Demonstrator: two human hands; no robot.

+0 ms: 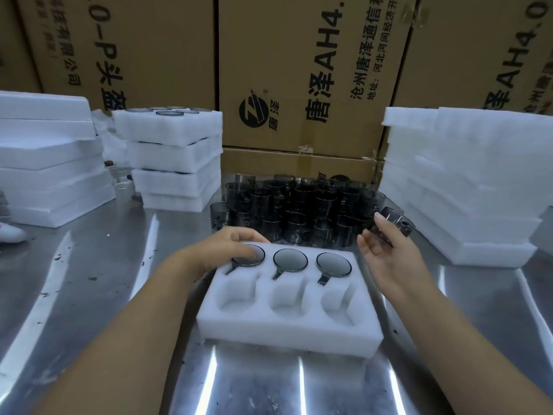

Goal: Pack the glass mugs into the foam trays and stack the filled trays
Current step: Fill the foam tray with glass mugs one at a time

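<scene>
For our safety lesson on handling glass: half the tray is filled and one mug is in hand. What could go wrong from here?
1. The right hand holds a mug tilted close to the crowded loose mugs; a slip or knock could chip glass.
2. The stack of filled trays sits with layers offset; another tray might make it lean.

Head-worn camera, facing forward and down.
One wide-angle view sits close above the left hand [236,244] and right hand [386,250], the foam tray [287,324] between them at centre; the glass mug [395,221] held in the right hand is near, the cartons [299,70] well beyond both hands.
</scene>
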